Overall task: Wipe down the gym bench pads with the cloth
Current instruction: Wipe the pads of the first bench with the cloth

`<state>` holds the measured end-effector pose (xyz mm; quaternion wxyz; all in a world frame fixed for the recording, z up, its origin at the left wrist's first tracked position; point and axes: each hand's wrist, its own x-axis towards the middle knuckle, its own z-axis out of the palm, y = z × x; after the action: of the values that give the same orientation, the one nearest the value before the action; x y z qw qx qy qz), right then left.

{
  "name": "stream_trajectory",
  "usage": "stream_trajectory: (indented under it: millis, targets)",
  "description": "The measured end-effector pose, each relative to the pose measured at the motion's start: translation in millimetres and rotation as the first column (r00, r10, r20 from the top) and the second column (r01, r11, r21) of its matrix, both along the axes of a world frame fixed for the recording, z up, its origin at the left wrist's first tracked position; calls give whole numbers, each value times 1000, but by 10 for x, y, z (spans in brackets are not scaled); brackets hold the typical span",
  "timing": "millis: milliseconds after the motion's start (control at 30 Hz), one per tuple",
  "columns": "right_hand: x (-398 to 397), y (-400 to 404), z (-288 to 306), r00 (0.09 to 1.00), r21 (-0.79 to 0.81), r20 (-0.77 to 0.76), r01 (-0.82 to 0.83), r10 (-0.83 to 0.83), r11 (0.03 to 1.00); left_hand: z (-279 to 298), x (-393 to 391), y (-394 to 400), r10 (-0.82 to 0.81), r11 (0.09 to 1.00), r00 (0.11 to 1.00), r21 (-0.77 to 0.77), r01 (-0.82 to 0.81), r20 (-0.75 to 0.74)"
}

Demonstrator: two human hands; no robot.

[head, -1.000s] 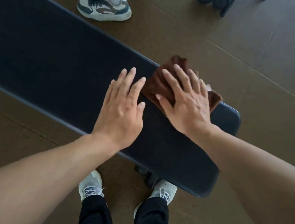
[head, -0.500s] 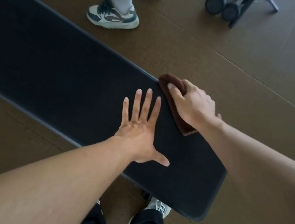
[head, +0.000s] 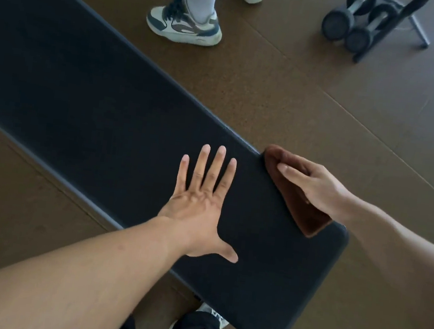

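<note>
A long black bench pad runs diagonally from the upper left to the lower right. My left hand lies flat on the pad near its right end, fingers spread, holding nothing. A brown cloth sits folded over the pad's far edge close to the end. My right hand curls over that edge and grips the cloth, thumb on top, the other fingers hidden behind the pad's side.
Another person's sneakers and socked ankle stand on the brown floor just beyond the bench. A dumbbell rack sits at the upper right. My own shoe and dark trouser leg show below the pad's near edge.
My right hand went from pressing flat on the cloth to gripping it over the far edge and slid toward the bench end. My left hand spread its fingers flat.
</note>
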<state>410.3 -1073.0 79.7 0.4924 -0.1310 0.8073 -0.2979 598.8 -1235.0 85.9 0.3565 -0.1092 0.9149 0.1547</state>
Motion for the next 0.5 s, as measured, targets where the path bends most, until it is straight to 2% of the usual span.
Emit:
stream_trajectory:
  millis: [100, 233, 300, 400, 500]
  targets:
    - [-20, -381, -45, 1000, 12, 3, -10, 10, 1000, -6, 11, 11, 11, 1000, 1000, 12, -11, -20]
    - [-42, -1531, -110, 968, -112, -119, -234, 221, 966, -54, 46, 1, 11, 1000, 997, 11, -10, -70]
    - [-20, -1851, -124, 949, -191, -100, -312, 298, 931, -101, 60, -3, 8, 1000, 995, 0, -8, -100]
    - [-49, -1778, -144, 939, -236, -92, -344, 331, 909, -81, 56, -8, 7, 1000, 996, -5, -7, -87]
    - [-130, -1020, -157, 971, -171, -63, -240, 232, 956, -53, 31, 3, 8, 1000, 999, -16, -8, -54]
